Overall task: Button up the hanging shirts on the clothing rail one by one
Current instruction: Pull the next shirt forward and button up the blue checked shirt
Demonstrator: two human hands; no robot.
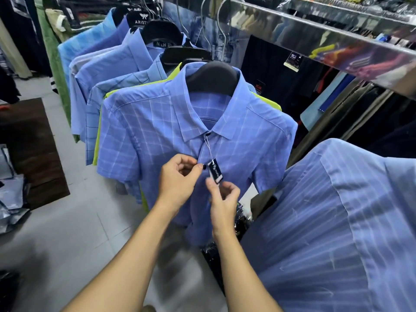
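Observation:
A blue checked short-sleeved shirt [144, 136] hangs on a black hanger [212, 77] from the shiny metal rail [315, 39], facing me. Its collar button is closed and a dark price tag [215, 172] dangles on a string down the placket. My left hand [177, 179] pinches the placket edge at a dark button [204, 167] at chest height. My right hand [222, 199] sits just below and right of it, fingers curled on the other placket edge under the tag. A blue striped shirt [337, 233] hangs close at the right.
Behind the checked shirt hang a lime-green shirt [98, 140] and several more blue shirts [108, 70] along the rail. Dark garments [270, 70] fill the space behind the rail. A dark wooden block [29, 143] and plastic bags [11, 199] lie on the grey tiled floor at left.

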